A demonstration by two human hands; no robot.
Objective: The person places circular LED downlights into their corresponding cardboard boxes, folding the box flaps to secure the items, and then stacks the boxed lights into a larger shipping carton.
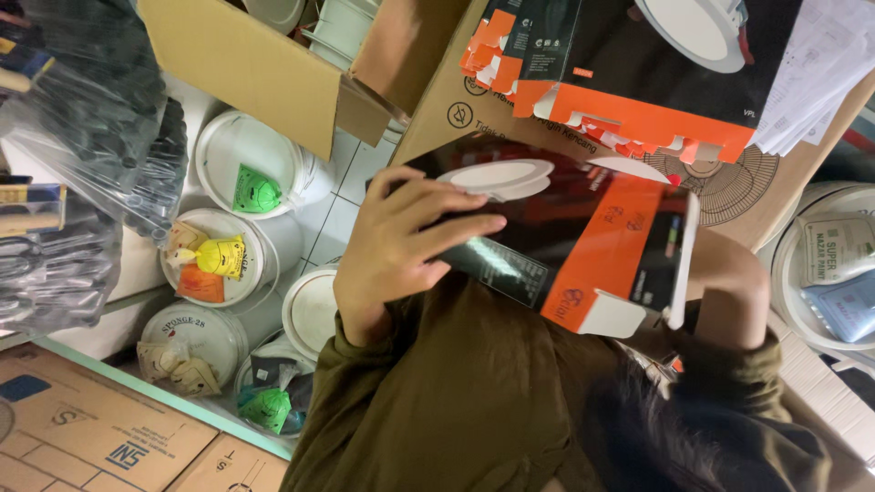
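A flat black and orange box [592,237] with a picture of a white round lamp on it is held in front of me between both hands. My left hand [401,251] lies across the box's left end, fingers stretched over its face and thumb at its top edge. My right hand [734,287] is at the box's right end, by an open white flap [684,260]. Its fingers are hidden behind the box. Both arms wear olive sleeves [474,401].
Above, a second black and orange box [638,82] lies in an open brown carton [264,68] beside papers [820,73]. White buckets [246,169] holding small coloured bags stand on the left. Clear bags of dark goods [82,155] hang far left. Cartons [91,428] lie bottom left.
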